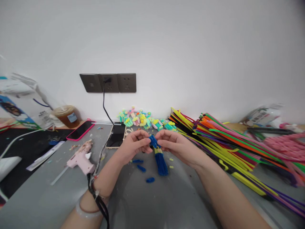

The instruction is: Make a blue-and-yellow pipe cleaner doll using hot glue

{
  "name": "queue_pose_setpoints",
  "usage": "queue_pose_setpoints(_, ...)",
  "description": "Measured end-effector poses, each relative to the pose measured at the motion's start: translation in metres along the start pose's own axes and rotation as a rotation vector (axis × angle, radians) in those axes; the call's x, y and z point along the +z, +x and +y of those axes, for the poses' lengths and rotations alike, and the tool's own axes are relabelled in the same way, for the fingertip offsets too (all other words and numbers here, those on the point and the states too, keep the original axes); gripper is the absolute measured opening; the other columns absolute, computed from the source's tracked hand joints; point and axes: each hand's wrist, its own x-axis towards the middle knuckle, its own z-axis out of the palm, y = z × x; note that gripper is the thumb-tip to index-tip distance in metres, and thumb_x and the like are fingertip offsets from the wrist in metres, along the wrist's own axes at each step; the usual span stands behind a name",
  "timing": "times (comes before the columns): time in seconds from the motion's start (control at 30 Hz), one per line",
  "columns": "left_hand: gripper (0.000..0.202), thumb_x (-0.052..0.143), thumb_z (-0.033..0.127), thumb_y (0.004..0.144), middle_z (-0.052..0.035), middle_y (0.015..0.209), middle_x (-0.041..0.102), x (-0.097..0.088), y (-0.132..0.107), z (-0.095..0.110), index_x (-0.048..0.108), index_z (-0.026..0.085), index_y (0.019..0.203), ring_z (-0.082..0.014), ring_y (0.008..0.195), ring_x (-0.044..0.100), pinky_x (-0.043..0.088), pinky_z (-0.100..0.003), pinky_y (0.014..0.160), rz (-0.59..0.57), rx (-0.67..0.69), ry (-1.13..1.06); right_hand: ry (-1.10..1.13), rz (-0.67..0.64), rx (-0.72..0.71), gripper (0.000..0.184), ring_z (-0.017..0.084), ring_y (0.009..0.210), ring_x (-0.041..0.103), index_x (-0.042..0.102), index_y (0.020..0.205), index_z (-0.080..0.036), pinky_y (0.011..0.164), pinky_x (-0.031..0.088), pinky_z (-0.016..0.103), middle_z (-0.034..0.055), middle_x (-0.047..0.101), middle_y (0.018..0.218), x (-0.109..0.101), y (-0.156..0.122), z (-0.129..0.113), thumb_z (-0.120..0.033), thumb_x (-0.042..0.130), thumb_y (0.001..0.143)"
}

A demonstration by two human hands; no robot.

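My left hand (134,144) and my right hand (177,146) meet over the middle of the grey table (143,203). Between their fingertips they pinch a small blue fuzzy pipe-cleaner piece (153,141). Just below it lies a bundle of blue pipe-cleaner lengths (162,164) with a pale yellow upper end; whether it touches the held piece I cannot tell. Several short blue pieces, among them one loose blue piece (150,180), are scattered nearer to me. Two tiny yellow bits (171,167) rest to the right of the bundle.
A pink glue gun (82,160) lies left, its dark cord crossing my left forearm. Two phones (81,129) and a drink cup (66,116) stand behind. Small colourful figures (145,121) line the wall. Pipe cleaners (224,140) and a yellow utility knife (247,183) fill the right.
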Motion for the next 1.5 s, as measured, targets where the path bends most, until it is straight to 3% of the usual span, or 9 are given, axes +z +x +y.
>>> queue_pose_setpoints(0.73, 0.035, 0.085, 0.038, 0.065, 0.0041, 0.058, 0.062, 0.0042, -0.0029, 0.0026, 0.063, 0.015, 0.080, -0.0088, 0.051, 0.061, 0.044, -0.019, 0.051, 0.003, 0.064, 0.146, -0.054, -0.016, -0.055, 0.029, 0.011, 0.067, 0.047, 0.065, 0.085, -0.020, 0.060, 0.035, 0.026, -0.0017, 0.057, 0.077, -0.0011, -0.0005, 0.0010, -0.041, 0.081, 0.072)
queue_pose_setpoints(1.5, 0.034, 0.083, 0.040, 0.068, 0.0020, 0.060, 0.064, 0.0015, -0.0013, 0.0008, 0.063, 0.016, 0.080, -0.0103, 0.053, 0.059, 0.043, -0.021, 0.055, 0.011, 0.082, 0.162, -0.079, -0.022, -0.079, 0.028, 0.013, 0.071, 0.051, 0.063, 0.089, -0.020, 0.061, 0.038, 0.026, 0.0001, 0.060, 0.081, 0.0018, -0.0002, -0.0002, -0.037, 0.079, 0.074)
